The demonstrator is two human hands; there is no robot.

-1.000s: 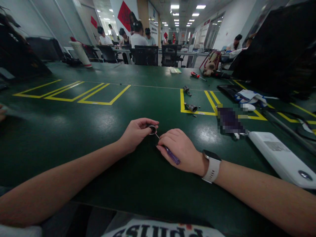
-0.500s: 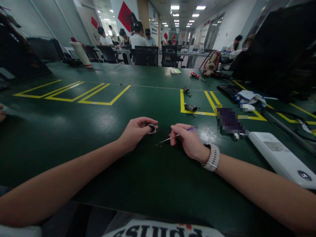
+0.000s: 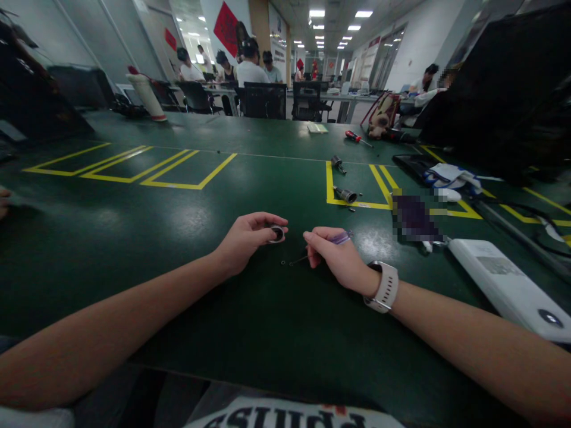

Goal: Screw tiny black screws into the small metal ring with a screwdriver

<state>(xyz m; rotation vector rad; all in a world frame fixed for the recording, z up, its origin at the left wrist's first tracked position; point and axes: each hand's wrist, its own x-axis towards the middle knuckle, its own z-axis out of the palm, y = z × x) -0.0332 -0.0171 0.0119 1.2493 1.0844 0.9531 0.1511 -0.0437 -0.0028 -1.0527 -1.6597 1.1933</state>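
Nothing legible from end to end. Landmark = green table [image 3: 250,333]. Shirt [image 3: 285,413] at its near edge: bold dark block lettering, upside down in this view and cut off by the frame, so no certain word. White device [image 3: 504,282] on its right side: grey label [image 3: 496,266], print too small; round dark emblem [image 3: 550,317] with a light mark, brand unreadable. Yellow tape [image 3: 329,184] on the table's right half: tiny white sticker [image 3: 364,205], illegible. Past its far edge: red diamond sign [image 3: 226,28] with a dark character or pattern, can't tell which; smaller red sign [image 3: 170,40], unreadable; wall panel [image 3: 277,35], pale lettering, too small.
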